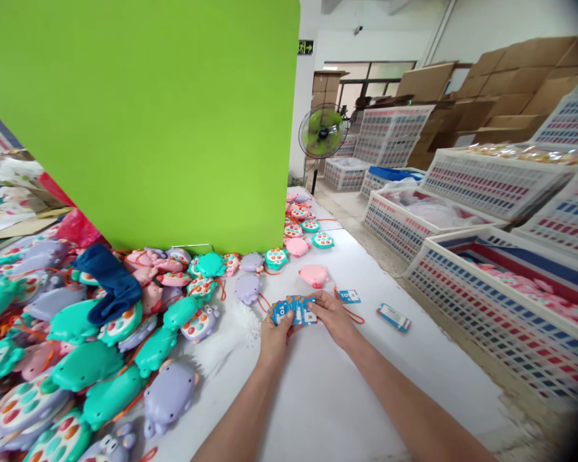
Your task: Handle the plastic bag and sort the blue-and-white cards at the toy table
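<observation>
Both my hands hold several blue printed cards (293,310) over the white table, fanned out between them. My left hand (274,333) grips the left end, its thumb on top. At the right end, my right hand (331,314) has its fingers closed on the cards. Just beyond them lies a pink animal-shaped toy (314,275). A blue tag (348,296) with an orange cord rests beside my right hand. Farther right is a stack of blue-and-white cards (394,317). A purple toy (247,289) sits to the left of the cards.
A large heap of teal, purple and pink toys (96,359) covers the table's left side, with a dark blue sock-like cloth (108,282) on it. A green panel (173,128) rises behind. Plastic crates (486,308) stand on the floor at right, and a fan (323,133) stands farther back.
</observation>
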Available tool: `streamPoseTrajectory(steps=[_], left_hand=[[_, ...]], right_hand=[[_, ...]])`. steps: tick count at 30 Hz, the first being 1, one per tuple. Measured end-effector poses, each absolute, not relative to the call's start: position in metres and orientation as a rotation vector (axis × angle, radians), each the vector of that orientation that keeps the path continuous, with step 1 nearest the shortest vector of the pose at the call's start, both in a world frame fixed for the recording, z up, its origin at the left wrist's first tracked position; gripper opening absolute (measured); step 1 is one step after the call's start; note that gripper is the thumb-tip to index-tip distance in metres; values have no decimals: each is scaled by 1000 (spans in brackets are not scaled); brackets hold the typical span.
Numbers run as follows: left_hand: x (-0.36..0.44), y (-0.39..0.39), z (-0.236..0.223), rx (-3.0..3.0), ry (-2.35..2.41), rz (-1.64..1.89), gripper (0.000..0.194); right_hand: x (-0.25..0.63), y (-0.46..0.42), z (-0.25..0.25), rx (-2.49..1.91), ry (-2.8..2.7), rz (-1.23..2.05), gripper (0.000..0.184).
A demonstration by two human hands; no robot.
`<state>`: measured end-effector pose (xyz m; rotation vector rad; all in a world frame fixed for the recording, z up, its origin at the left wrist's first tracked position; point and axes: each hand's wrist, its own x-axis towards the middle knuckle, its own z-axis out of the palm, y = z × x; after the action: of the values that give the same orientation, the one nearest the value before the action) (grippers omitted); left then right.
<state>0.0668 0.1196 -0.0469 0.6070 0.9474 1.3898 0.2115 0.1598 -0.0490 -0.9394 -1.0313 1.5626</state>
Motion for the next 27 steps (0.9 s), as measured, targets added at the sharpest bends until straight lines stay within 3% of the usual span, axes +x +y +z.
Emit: streamPoseTrajectory(steps=[27], left_hand=[[69, 120, -43, 505, 1008, 1371, 51]], right_hand=[[212, 159, -43, -938, -1034, 1606, 29]])
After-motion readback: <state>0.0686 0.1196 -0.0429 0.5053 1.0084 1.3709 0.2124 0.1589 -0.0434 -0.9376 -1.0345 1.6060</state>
